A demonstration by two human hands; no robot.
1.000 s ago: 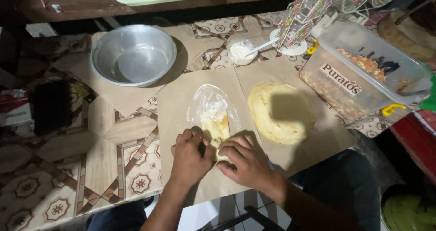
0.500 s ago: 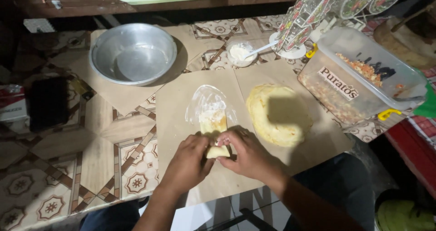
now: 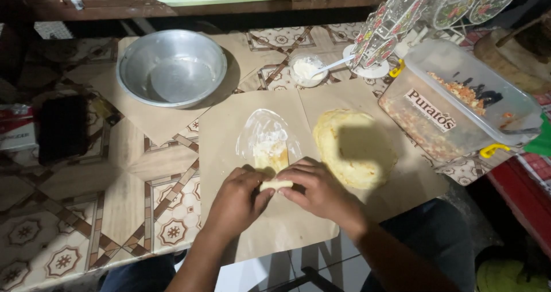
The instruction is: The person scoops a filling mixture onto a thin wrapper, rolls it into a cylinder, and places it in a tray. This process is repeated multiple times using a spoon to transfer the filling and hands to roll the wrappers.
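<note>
1. We see a pale wrapper (image 3: 270, 154) lying flat on the brown paper sheet (image 3: 229, 131), thin and partly translucent at its far end, with a yellowish filling near its middle. Its near edge has been turned up into a small roll (image 3: 275, 184).
2. Our left hand (image 3: 238, 197) pinches the left end of that roll between thumb and fingertips, and our right hand (image 3: 313, 188) pinches its right end, the fingers curled over the top; both grips are narrow and closed on the roll itself.
3. We judge this to be the rolling step, just begun: only the near edge is wound, and most of the wrapper lies unrolled beyond our fingers.
4. The next move, we judge, calls for even pressure from both hands, pushing away from us so the filling stays tucked.
5. Just right lies a stack of round wrappers (image 3: 353, 148); beyond it a clear tub of chopped filling (image 3: 459, 111), a small cup of white paste (image 3: 307, 69) and a metal bowl (image 3: 171, 68).
</note>
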